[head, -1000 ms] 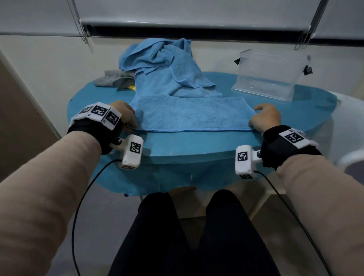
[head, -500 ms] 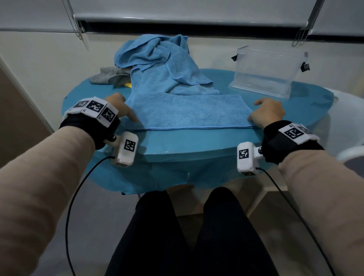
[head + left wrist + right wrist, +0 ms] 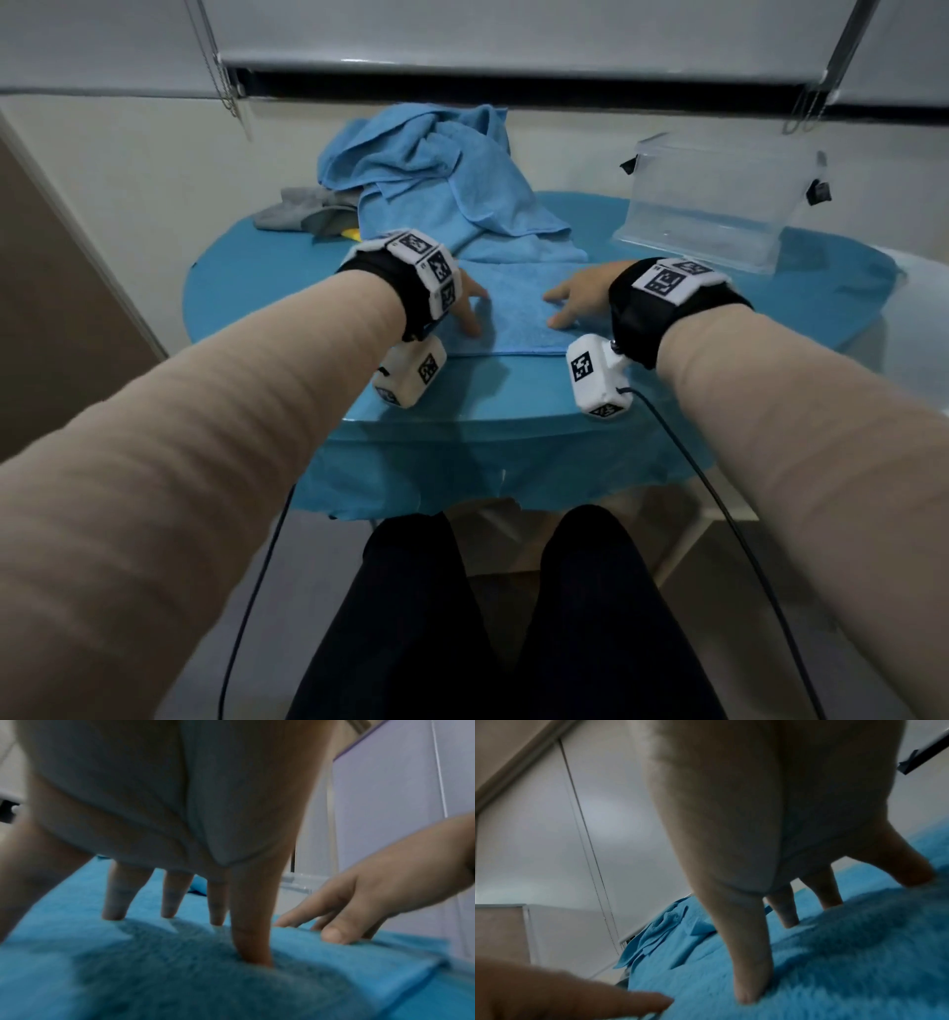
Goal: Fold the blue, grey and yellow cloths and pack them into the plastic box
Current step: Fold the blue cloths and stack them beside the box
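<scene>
The blue cloth (image 3: 513,318) lies on the round table with its near part spread flat and its far part heaped against the wall (image 3: 411,154). My left hand (image 3: 470,308) presses straight, spread fingers onto the flat part (image 3: 180,973). My right hand (image 3: 575,303) does the same a short way to its right, fingertips down on the pile (image 3: 834,963). Behind the heap on the left lies the grey cloth (image 3: 298,208), with a sliver of the yellow cloth (image 3: 352,234) peeking out beside it. The clear plastic box (image 3: 719,200) stands at the back right, with nothing in it.
A blue cover (image 3: 257,288) drapes the table and hangs over its front edge. Blind cords (image 3: 226,77) hang at the back left and back right. A white surface (image 3: 919,308) adjoins the table on the right. My dark-trousered legs are below the front edge.
Both hands left the cloth's near corners and moved inward onto the middle of the flat part, ending close together with fingers spread. The view shifted slightly.
</scene>
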A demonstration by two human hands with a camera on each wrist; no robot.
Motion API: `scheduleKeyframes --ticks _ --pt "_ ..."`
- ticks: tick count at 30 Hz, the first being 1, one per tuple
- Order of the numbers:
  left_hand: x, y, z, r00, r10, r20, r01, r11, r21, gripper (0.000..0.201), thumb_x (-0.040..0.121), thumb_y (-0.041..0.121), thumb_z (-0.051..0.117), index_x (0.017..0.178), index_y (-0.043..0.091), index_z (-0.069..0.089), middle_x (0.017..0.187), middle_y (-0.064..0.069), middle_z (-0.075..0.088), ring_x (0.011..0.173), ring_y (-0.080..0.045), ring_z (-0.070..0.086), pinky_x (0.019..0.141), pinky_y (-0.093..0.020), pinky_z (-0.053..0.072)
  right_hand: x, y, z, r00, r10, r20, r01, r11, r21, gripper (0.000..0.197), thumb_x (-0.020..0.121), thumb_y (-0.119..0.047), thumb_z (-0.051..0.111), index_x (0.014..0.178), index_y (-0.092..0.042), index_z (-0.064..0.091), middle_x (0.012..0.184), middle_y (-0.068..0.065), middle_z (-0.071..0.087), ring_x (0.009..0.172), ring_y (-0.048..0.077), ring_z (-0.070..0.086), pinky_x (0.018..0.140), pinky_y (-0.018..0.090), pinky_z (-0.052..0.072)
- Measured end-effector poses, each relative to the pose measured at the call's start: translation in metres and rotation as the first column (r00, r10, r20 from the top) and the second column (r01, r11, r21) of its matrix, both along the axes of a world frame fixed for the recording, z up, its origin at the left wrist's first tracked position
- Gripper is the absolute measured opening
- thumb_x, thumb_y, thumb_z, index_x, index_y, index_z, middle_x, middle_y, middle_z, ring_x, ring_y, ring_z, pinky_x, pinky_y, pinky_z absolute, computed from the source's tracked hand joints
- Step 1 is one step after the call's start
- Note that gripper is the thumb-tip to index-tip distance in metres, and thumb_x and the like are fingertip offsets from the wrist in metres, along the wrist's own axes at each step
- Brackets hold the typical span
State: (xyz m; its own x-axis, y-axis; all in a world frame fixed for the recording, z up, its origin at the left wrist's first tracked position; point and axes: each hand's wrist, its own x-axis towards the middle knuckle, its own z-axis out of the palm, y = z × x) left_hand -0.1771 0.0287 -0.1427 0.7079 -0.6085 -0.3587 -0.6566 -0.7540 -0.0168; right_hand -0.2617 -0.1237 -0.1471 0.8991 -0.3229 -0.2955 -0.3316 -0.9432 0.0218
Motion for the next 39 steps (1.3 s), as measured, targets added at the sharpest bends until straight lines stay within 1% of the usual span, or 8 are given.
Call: scheduleKeyframes --ticks 9,12,16,20,25,29,34,39 --pt "0.021 -0.012 0.017 0.999 -0.034 -0.012 0.035 0.99 0.14 0.055 0.092 0.036 0.055 0.139 0.011 0.043 0.145 -0.006 0.041 0.131 -0.025 0.041 0.101 -0.03 0.035 0.019 -0.024 0.019 0.999 -0.025 0.048 0.026 0.999 -0.018 0.044 0.09 -0.022 0.062 0.131 -0.011 0.056 0.126 0.009 0.058 0.098 0.021 0.052 0.076 0.025 0.045" --pt "0.024 -0.017 0.015 0.995 -0.026 0.096 0.018 0.997 0.08 0.059 0.09 0.047 0.053 0.135 0.009 0.048 0.138 -0.01 0.049 0.119 -0.023 0.048 0.102 -0.034 0.035 0.028 -0.03 0.011 0.992 0.027 0.12 -0.022 0.999 -0.048 0.044 0.095 -0.019 0.054 0.138 -0.017 0.048 0.144 0.008 0.046 0.126 0.026 0.046 0.098 0.028 0.037" --pt "0.055 -0.012 -0.002 0.997 0.029 0.07 -0.042 0.979 0.2 0.126 0.043 0.08 0.068 0.148 0.029 0.019 0.152 -0.007 0.03 0.133 -0.027 0.038 0.109 -0.043 0.033 0.026 -0.053 -0.003 0.995 0.0 -0.104 -0.001 1.0 -0.016 0.063 0.096 -0.041 0.048 0.151 -0.028 0.02 0.157 0.002 0.02 0.144 0.022 0.021 0.114 0.033 0.015" --pt "0.058 -0.003 0.007 0.999 0.033 0.03 -0.041 0.958 0.284 0.096 0.077 0.045 0.072 0.15 0.026 0.012 0.156 -0.005 0.017 0.141 -0.026 0.025 0.112 -0.039 0.028 0.029 -0.072 -0.003 0.99 -0.071 -0.124 0.073 0.997 0.01 0.067 0.096 -0.044 0.047 0.151 -0.021 0.018 0.158 0.001 0.018 0.145 0.02 0.019 0.115 0.032 0.013" --pt "0.065 -0.006 0.003 0.993 -0.032 0.113 -0.008 0.939 0.344 0.112 0.056 0.055 0.082 0.146 0.033 0.02 0.149 -0.008 0.031 0.131 -0.032 0.039 0.105 -0.046 0.038 0.035 -0.088 -0.007 0.987 -0.157 0.027 0.159 0.981 -0.11 0.044 0.094 -0.013 0.051 0.138 -0.008 0.047 0.143 0.012 0.046 0.13 0.027 0.044 0.105 0.03 0.034" --pt "0.069 -0.007 0.001 0.991 -0.025 0.128 -0.027 0.92 0.391 0.14 0.03 0.076 0.075 0.148 0.037 0.01 0.148 -0.003 0.031 0.129 -0.033 0.04 0.101 -0.047 0.041 0.032 -0.103 -0.013 0.976 -0.215 -0.024 0.212 0.973 -0.09 0.059 0.095 -0.034 0.052 0.145 -0.01 0.033 0.15 0.01 0.037 0.135 0.026 0.038 0.112 0.036 0.028" --pt "0.102 -0.025 -0.02 0.987 -0.073 0.143 0.014 0.928 0.373 0.122 0.023 0.078 0.078 0.13 0.066 0.021 0.152 0.016 0.008 0.133 -0.019 0.041 0.087 -0.034 0.046 0.028 -0.094 -0.007 0.976 -0.209 0.055 0.211 0.977 -0.031 0.073 0.089 -0.013 0.062 0.15 -0.021 0.024 0.153 0.007 0.032 0.137 0.025 0.035 0.107 0.029 0.03" --pt "0.021 -0.036 0.0 0.995 -0.099 0.014 0.094 0.973 0.211 0.099 0.082 0.036 0.07 0.151 0.025 0.0 0.158 -0.007 0.006 0.145 -0.025 0.013 0.11 -0.033 0.023 0.03 -0.106 -0.012 0.951 -0.295 0.096 0.299 0.954 -0.033 0.104 0.051 -0.051 0.074 0.143 -0.026 0.032 0.133 0.006 0.055 0.115 0.029 0.055 0.097 0.041 0.046"
